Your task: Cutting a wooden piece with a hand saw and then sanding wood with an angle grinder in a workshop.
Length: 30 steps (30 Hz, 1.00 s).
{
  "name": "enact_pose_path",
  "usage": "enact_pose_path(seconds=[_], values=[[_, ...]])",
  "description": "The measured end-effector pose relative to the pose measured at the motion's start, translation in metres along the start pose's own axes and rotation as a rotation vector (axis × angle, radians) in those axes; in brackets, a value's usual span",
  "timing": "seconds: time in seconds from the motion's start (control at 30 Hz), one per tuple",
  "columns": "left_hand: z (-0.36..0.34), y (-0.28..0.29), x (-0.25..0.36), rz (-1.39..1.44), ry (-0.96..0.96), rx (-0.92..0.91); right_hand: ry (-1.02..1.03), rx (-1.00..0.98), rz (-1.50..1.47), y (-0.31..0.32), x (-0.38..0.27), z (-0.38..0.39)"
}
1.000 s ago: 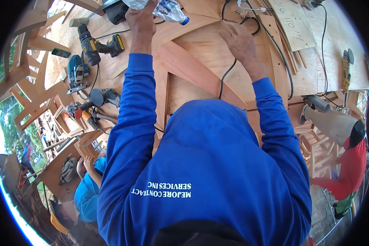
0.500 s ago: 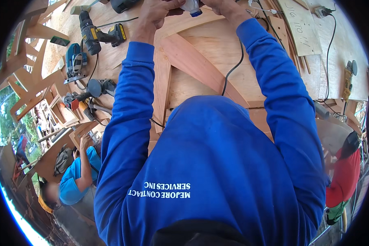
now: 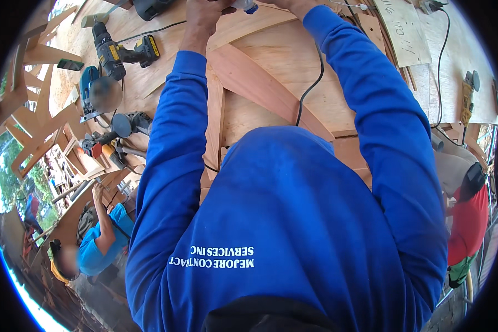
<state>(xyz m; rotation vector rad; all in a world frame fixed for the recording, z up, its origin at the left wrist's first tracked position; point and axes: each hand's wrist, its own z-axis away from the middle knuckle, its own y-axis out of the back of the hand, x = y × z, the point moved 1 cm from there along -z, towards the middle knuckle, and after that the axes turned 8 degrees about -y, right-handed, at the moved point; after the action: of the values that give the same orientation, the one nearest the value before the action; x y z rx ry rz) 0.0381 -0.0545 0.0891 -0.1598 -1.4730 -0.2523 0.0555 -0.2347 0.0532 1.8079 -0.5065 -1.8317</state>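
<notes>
Both my arms, in blue sleeves, reach forward to the top edge of the view. My left hand (image 3: 203, 15) is closed around a clear plastic bottle (image 3: 245, 5), of which only the blue-capped end shows. My right hand (image 3: 286, 4) meets the bottle from the right and is mostly cut off by the rim. Under my arms a curved wooden frame piece (image 3: 260, 88) lies on the plywood bench (image 3: 149, 77), and a black cable (image 3: 311, 83) runs across it.
A yellow-and-black cordless drill (image 3: 119, 50), a blue circular saw (image 3: 94, 91) and other power tools (image 3: 116, 135) lie on the bench's left side. Wooden strips and a plugged-in cord (image 3: 440, 66) sit at the right. One person in blue (image 3: 102, 240) is at lower left, another in red (image 3: 469, 221) at right.
My hands left the wooden frame and came together at the top on the bottle. My head has tilted so that the bench appears shifted up and the hands now sit at the frame's edge.
</notes>
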Motion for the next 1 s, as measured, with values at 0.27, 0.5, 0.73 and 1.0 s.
enact_pose_path(seconds=[0.27, 0.5, 0.73, 1.0], values=[[-0.032, 0.025, -0.079, 0.145, 0.029, 0.083, -0.102, -0.175, 0.005, 0.003, -0.006, 0.004], [-0.028, 0.02, -0.076, 0.05, 0.055, 0.038, -0.288, -0.246, -0.195, -0.002, -0.005, 0.019], [-0.003, -0.01, -0.038, -0.259, 0.013, 0.056, -0.395, -0.15, -0.453, -0.007, 0.002, 0.029], [0.014, -0.02, -0.062, -0.509, -0.529, 0.099, -0.247, -0.086, -0.066, -0.004, 0.005, 0.053]])
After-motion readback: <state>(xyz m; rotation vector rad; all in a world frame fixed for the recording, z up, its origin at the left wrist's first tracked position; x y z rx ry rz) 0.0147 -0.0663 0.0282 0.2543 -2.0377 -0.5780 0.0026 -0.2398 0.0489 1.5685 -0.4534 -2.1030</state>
